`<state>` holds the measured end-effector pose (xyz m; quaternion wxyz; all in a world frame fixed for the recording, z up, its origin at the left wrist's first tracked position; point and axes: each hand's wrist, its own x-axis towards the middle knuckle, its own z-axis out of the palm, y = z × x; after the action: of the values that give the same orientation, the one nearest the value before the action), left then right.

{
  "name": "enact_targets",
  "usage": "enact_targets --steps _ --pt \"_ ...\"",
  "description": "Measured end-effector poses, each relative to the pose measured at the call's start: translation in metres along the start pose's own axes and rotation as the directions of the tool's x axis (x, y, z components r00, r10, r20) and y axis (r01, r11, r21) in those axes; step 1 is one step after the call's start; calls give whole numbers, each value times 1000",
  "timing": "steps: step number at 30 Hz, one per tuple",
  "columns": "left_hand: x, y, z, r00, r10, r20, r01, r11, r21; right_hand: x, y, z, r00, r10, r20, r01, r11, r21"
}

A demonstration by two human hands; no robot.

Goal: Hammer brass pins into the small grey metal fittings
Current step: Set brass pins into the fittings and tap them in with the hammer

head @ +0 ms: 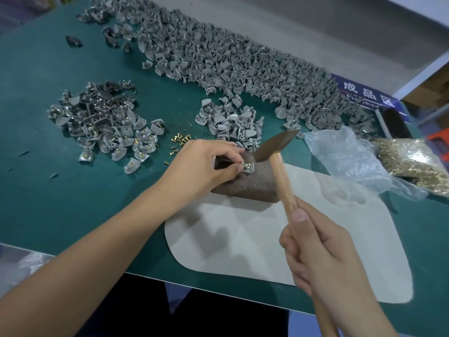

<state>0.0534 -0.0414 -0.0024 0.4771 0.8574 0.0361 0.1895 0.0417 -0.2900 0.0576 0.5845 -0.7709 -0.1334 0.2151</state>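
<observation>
On one brown block (245, 183), the left hand (204, 166) pinches one grey fitting (248, 167) with one brass pin (246, 166). Right hand (323, 259) grips one hammer (279, 166).

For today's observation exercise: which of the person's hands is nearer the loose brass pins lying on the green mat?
Left. The left hand sits just right of the loose brass pins; the right hand grips the hammer handle much closer to the camera.

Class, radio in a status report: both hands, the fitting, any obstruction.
Left hand pinching fitting on block. Right hand gripping hammer, head raised beside fitting. Left fingertips close to strike zone.
</observation>
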Motion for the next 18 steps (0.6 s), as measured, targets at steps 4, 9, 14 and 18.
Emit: enact_targets --steps 4,9,14,18 --pt "-1 1 1 1000 -15 -7 15 1000 -2 6 13 -14 971 -133 -201 105 984 -146" --pt "-3 6 4 999 3 -40 -3 1000 -2 26 43 -28 925 -30 -380 -145 895 -423" --pt "-7 6 4 998 0 -61 -2 999 -32 26 33 -24 918 -95 -384 -269 564 -781" --pt "-24 -1 -2 988 -19 -151 10 998 -64 44 8 -7 905 -288 -313 -33 687 -726"
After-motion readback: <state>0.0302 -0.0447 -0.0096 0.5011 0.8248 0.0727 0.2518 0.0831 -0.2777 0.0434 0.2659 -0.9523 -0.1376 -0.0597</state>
